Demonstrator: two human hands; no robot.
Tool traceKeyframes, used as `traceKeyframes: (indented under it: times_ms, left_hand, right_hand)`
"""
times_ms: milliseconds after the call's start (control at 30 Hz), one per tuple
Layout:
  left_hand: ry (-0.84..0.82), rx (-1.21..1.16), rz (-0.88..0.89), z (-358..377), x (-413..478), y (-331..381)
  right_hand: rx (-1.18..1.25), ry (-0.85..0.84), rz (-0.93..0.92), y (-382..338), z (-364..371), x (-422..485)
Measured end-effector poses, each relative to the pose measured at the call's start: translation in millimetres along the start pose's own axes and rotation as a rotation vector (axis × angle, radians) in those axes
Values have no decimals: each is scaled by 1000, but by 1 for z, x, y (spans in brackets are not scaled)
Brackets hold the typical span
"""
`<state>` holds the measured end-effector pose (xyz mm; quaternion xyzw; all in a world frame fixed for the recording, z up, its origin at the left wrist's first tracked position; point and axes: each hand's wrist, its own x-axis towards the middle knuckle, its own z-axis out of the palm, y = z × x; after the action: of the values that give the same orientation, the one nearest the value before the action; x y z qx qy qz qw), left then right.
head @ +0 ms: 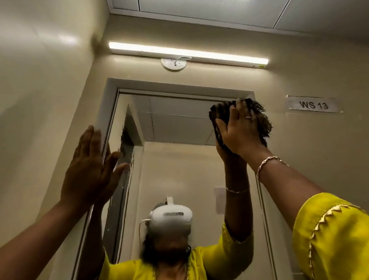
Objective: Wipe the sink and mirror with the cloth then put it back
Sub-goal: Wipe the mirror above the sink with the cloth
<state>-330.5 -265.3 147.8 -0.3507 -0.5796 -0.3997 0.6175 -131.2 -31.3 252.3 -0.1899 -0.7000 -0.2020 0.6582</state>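
Your right hand (239,130) presses the dark cloth (221,111) flat-palmed against the mirror (178,123), at its top right corner; unwiped glass lies leftward and below, where your empty left hand (91,166) rests open.

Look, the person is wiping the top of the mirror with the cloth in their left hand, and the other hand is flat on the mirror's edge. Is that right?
Not quite. The head view shows the cloth under the right hand, pressed near the top of the mirror. It is the left hand that lies flat and empty on the mirror's edge.
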Motion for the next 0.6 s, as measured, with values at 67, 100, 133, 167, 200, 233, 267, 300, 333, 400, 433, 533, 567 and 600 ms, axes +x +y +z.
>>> traceKeyframes:
  times_ms: [67,100,133,167,200,233,267,300,333,400,433,533,567,600]
  left_hand:
    - [18,8,-95,1,0,-1]
    - [38,-16,-157,2,0,-4]
    - [51,-72,-212,2,2,-4]
    - [56,-139,-269,1,3,-4]
    - [58,-183,-302,2,4,-5]
    - [57,-207,-311,3,5,-7]
    - [57,-230,-312,4,6,-7]
    - [60,-252,-318,5,8,-7]
    - [59,-270,-330,4,9,-8]
    - [37,-301,-382,3,12,-10]
    - [22,-316,-414,2,13,-12]
    - [-24,-341,-457,3,13,-18]
    - [-35,-346,-463,3,13,-20]
    - [-43,-353,-469,3,14,-20]
  right_hand:
    - [24,10,17,2,5,-4]
    - [37,27,29,2,8,-9]
    - [49,54,42,2,11,-15]
    - [60,78,51,1,13,-21]
    - [70,96,56,0,14,-26]
    - [79,104,62,-1,15,-28]
    - [84,108,69,-1,15,-28]
    - [89,115,75,-2,14,-25]
    - [91,120,78,-2,13,-20]
    - [78,116,84,-3,12,-10]
    - [69,107,89,-3,12,-5]
    - [67,97,121,-3,13,8]
    - [64,105,128,-3,14,12]
    - [61,114,130,-4,13,15]
